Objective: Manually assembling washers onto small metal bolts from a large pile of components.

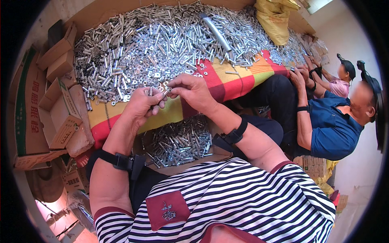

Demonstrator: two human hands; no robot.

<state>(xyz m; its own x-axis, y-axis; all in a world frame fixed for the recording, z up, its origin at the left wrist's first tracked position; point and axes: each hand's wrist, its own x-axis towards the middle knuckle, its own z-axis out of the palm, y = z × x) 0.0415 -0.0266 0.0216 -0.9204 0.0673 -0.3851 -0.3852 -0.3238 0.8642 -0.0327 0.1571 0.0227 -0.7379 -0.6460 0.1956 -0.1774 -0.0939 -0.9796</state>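
Pinching small shiny metal parts [165,93], both hands [190,90] over checkered cloth [219,83] beside heaped cylindrical steel-grey fasteners [172,38].

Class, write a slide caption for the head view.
Left hand and right hand hold metal parts near heaped fasteners.

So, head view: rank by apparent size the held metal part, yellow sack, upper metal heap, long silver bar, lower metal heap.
1. Upper metal heap
2. Lower metal heap
3. Yellow sack
4. Long silver bar
5. Held metal part, partly covered
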